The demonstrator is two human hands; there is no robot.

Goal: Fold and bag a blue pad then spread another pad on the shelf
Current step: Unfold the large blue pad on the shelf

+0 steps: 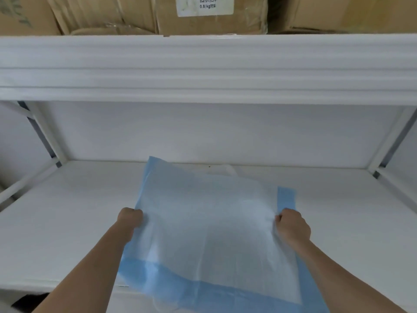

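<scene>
Both fists on the blue pad (203, 222) now: left hand (130, 219) curled tight round its left edge, right hand (292, 224) pinching the right edge, pad held up between them over the shelf (67, 211). Far corner tilts toward the back wall, near edge droops past the shelf's front lip. Looks like a spread or a fold starting, can't tell which yet. To do it well: keep tension even L/R so the sheet stays flat, match corners, no bunching in the middle. Room-wise, plenty of bare shelf either side, uprights well apart. The upper shelf beam (203, 68) w/ cardboard boxes (203, 14) sits overhead, so keep lifts low. Something small and white lies behind the pad, unclear what.
</scene>
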